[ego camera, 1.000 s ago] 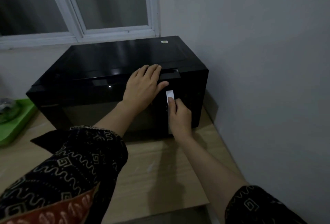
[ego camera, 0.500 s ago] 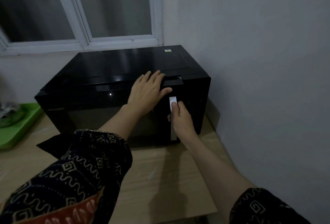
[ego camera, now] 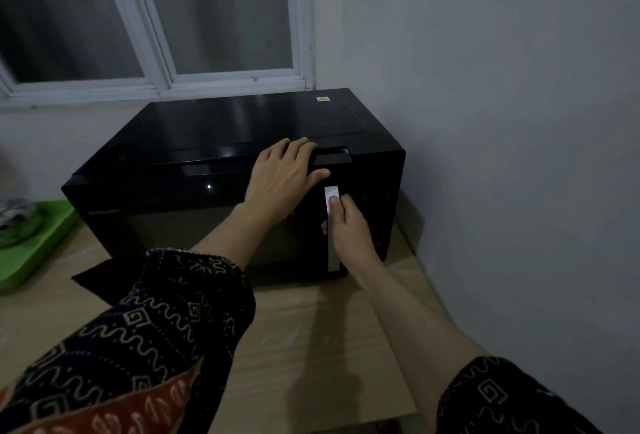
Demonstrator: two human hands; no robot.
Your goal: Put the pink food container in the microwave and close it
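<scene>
The microwave (ego camera: 235,174), black, stands on the wooden table (ego camera: 311,347) with its door shut. Left hand (ego camera: 282,179) lies flat, fingers apart, on its top front edge. Right hand (ego camera: 348,225) is clamped on the silver handle (ego camera: 331,229). The pink container cannot be seen.

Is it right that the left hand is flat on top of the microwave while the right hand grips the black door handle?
Not quite: the head view shows the handle is silver. The rest holds: left hand flat on the microwave, right hand gripping it.
</scene>
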